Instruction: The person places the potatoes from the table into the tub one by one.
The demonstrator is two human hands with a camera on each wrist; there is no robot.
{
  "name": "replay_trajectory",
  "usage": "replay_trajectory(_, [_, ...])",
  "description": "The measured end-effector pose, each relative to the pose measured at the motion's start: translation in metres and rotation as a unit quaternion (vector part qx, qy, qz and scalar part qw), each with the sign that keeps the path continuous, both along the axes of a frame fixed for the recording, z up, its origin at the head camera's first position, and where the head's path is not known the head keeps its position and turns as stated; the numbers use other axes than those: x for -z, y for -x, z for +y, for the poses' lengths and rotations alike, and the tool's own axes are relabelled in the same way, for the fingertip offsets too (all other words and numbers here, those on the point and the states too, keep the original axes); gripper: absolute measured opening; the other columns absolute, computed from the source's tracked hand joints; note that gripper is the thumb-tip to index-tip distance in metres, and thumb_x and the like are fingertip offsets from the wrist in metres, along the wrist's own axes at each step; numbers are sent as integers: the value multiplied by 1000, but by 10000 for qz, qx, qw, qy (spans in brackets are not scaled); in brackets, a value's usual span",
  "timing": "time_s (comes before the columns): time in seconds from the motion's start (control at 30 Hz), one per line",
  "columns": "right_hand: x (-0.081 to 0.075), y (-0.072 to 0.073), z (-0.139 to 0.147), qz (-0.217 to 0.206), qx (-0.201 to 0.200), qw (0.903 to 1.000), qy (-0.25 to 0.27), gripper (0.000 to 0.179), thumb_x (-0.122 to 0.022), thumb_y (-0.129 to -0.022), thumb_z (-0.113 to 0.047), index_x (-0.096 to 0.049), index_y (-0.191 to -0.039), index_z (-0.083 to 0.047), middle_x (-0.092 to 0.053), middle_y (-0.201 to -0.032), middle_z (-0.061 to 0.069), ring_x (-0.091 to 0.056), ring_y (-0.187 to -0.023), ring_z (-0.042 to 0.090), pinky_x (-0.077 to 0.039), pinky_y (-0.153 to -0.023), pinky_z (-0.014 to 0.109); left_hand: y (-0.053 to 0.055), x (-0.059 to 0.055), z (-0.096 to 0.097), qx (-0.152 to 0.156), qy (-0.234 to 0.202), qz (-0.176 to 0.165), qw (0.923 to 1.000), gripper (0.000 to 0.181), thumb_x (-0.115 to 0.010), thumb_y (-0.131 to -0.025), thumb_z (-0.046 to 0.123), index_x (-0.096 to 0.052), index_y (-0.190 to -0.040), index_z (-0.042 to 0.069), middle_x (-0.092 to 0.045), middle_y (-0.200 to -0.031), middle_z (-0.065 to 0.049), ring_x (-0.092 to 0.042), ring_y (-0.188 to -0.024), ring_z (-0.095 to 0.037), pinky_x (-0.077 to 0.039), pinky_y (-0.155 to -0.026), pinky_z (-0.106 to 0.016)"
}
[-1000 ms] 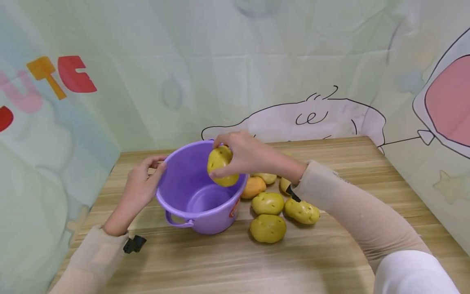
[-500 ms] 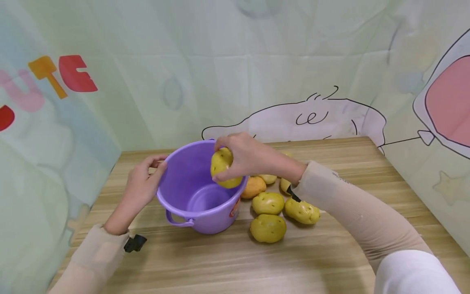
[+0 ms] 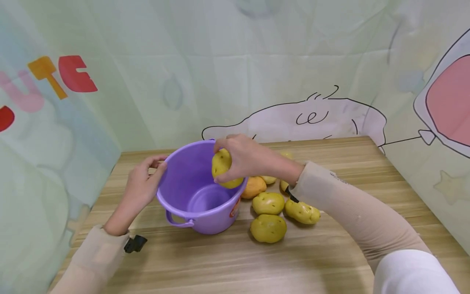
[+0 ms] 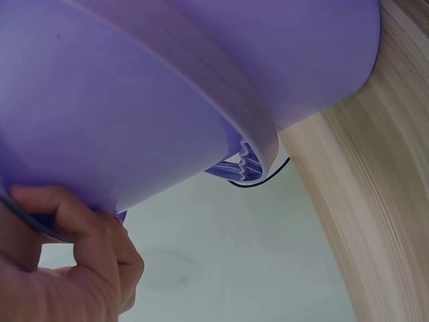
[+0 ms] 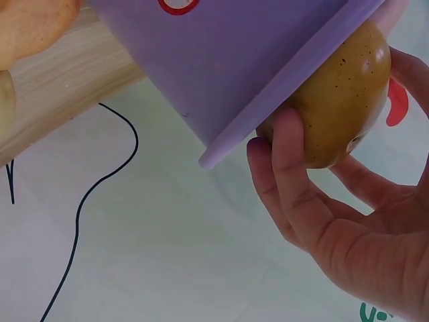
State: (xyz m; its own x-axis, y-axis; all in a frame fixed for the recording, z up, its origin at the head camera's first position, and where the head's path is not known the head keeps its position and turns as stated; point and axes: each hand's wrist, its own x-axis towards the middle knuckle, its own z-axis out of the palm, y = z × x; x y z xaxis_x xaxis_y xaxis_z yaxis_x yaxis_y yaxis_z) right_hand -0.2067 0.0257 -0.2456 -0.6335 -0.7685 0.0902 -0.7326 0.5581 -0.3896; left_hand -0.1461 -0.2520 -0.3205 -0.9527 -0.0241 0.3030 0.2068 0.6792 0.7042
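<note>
A purple bucket (image 3: 214,223) stands on the wood-grain surface (image 3: 315,261), its mouth facing the person, bare purple plastic showing across the visible part of its inner wall and round floor. The left hand (image 3: 143,177) grips the bucket's left rim, fingers curled over the edge. The right hand (image 3: 244,157) holds a yellow potato (image 3: 221,163) between thumb and fingers, spread only as wide as the potato, at the bucket's mouth by its right rim; whether potato and rim touch, I cannot tell. A handle (image 3: 178,225) loops from the bucket's near side, and a red label (image 3: 234,207) marks its right wall. Right of the bucket, an orange piece (image 3: 254,188) lies just beside it, with more yellow potatoes (image 3: 268,228) grouped near, some partly hidden by the right arm.
</note>
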Motion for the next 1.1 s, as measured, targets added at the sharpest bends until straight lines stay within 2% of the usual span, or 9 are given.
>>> replay_trajectory(0.37, [-7, -1, 4, 16, 141, 9998, -104, 61, -90, -73, -25, -61, -122, -4, -62, -118, 12, -56, -111, 26, -50, -93, 35, -1, -1, 2, 17, 19, 8, 10000, 43, -48, -107, 25, -55, -131, -9, -60, -108, -29, -71, -76, -40, -54, -56, -19])
replay_trajectory(0.73, [-8, 0, 10, -186, 175, 9997, 66, 57, -89, -75, -25, -62, -121, -4, -62, -116, 13, -56, -108, 25, -51, -89, 35, 0, 0, 2, 29, 5, 13, 10000, 42, -47, -107, 24, -55, -130, -10, -60, -107, -30, -72, -76, -40, -54, -53, -21])
replay_trajectory(1.1, [-7, 4, 20, -35, 48, 9991, 408, 45, -83, -82, -26, -66, -117, -4, -68, -110, 12, -61, -94, 24, -53, -79, 32, -1, -2, 2, 63, -52, -60, 9999, 43, -47, -107, 25, -54, -132, -10, -59, -108, -30, -72, -76, -40, -54, -53, -21])
